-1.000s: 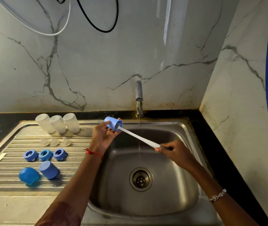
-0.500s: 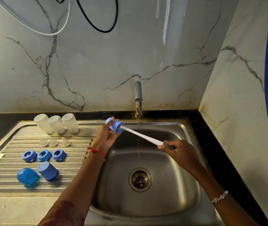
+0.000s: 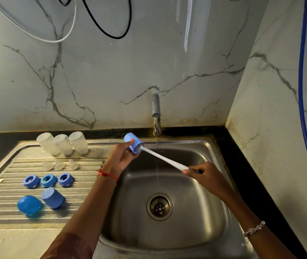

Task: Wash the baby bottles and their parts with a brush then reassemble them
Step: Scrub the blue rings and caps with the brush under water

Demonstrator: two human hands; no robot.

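I log the sink point(image 3: 214, 184) first: a steel basin with the tap point(image 3: 156, 113) open and a thin stream point(image 3: 157, 156) falling toward the drain. The drainboard point(image 3: 85, 212) on its left carries the rest of the set. Three clear bottles point(image 3: 63, 143) stand side by side at its far edge, apparently mouth-down. The cap point(image 3: 133, 144) under work is held above the basin's far left corner, just left of the stream and not under it. The brush point(image 3: 164, 159) has its head inside that cap, its white handle slanting down to the right. A second cap point(image 3: 52, 198) and a blue dome point(image 3: 29, 205) lie near the board's front, with three rings point(image 3: 48, 180) in a row behind them and three small clear teats point(image 3: 60, 164) behind those.

Risks, in my judgement:
- The wet cap could twist free under the brush's push and drop into the basin.
- The handle is held at its far end, which gives weak control, so the head may jump out and spatter.
- The light teats could slide off the ribbed board.

Pose: the left hand point(image 3: 121, 157) is raised, its grip closed round the cap's wall, the cap's mouth facing right. The right hand point(image 3: 203, 174) sits lower over the basin, its grip pinching the handle's end
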